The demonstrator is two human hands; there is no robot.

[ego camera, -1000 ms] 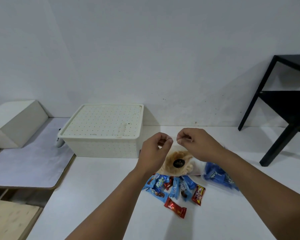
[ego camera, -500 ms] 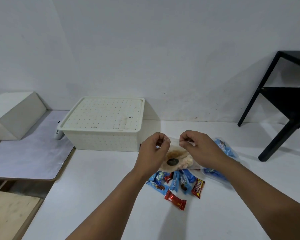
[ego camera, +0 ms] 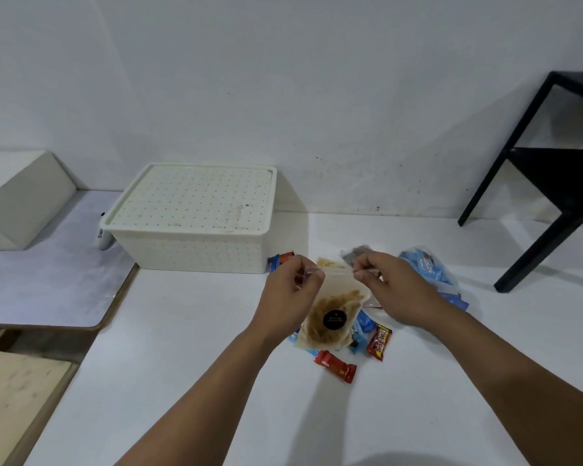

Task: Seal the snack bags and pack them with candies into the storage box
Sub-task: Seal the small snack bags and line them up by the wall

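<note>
I hold a clear snack bag (ego camera: 330, 317) of brown strips with a round black label upright above the table. My left hand (ego camera: 293, 294) pinches its top left corner and my right hand (ego camera: 391, 290) pinches its top right corner. Under and around the bag lie several wrapped candies: a red one (ego camera: 335, 366), a red-yellow one (ego camera: 379, 342) and blue ones (ego camera: 364, 322). A clear bag of blue candies (ego camera: 431, 270) lies to the right. Two more snack bags (ego camera: 355, 255) peek out behind my hands. The cream storage box (ego camera: 196, 220) stands at the left with its dotted lid on.
Two candies (ego camera: 280, 258) lie against the box's right side. A black table frame (ego camera: 552, 183) stands at the right. A lower grey surface (ego camera: 48, 270) with a white block (ego camera: 17, 200) and a small white object (ego camera: 103, 235) lies left of the white table (ego camera: 216, 381).
My hands have pulled further apart along the bag's top edge, and the bag now hangs more upright and lower. The view has tilted a little.
</note>
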